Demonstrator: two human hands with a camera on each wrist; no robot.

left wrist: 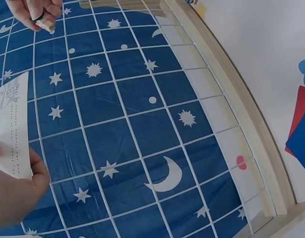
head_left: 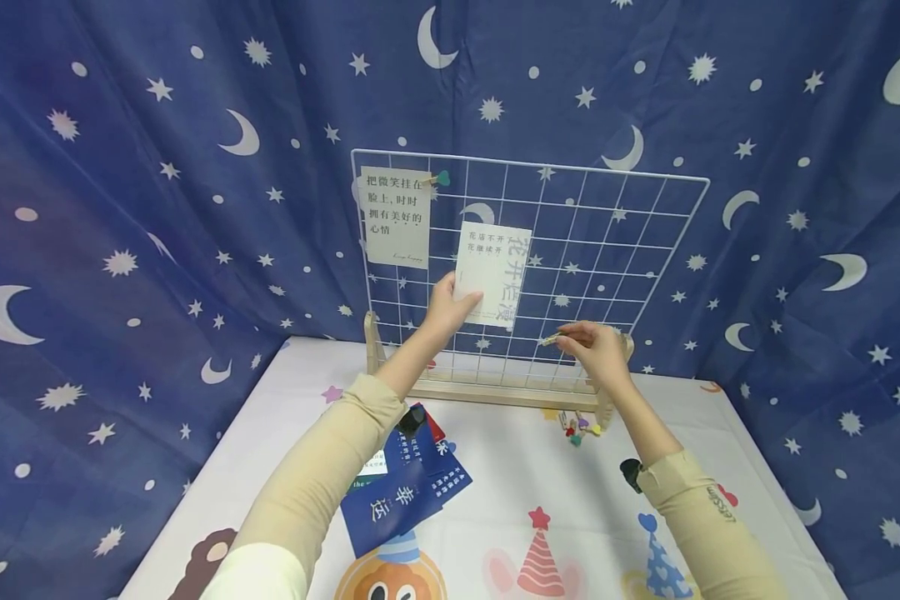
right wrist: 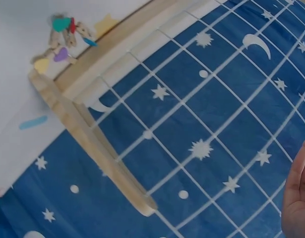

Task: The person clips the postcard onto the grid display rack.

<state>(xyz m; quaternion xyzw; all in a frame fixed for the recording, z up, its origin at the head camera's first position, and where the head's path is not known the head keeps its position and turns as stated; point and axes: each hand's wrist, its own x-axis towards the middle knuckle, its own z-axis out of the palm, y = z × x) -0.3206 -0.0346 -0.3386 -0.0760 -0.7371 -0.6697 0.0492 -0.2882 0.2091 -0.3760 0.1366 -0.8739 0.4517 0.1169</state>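
Observation:
My left hand [head_left: 448,307] grips a white card [head_left: 495,271] by its lower left edge, thumb in front. The card, printed with Chinese characters, is held up at the white wire grid [head_left: 607,242]. To its right, my right hand [head_left: 594,350] pinches a small wooden clothespin [left wrist: 45,23] with a bit of green on it. Only part of the right hand shows in the right wrist view. Another white card [head_left: 397,229] hangs at the grid's upper left, with a clothespin with a green heart [head_left: 441,178] at its top right corner.
A wooden stand [head_left: 502,393] supports the grid on a white patterned tablecloth [head_left: 510,467]. Several printed cards [head_left: 401,500], mostly blue, lie overlapping below my left arm. Small clothespins with coloured hearts [right wrist: 63,25] lie by the stand's right foot. A blue star-and-moon curtain [head_left: 195,125] hangs behind.

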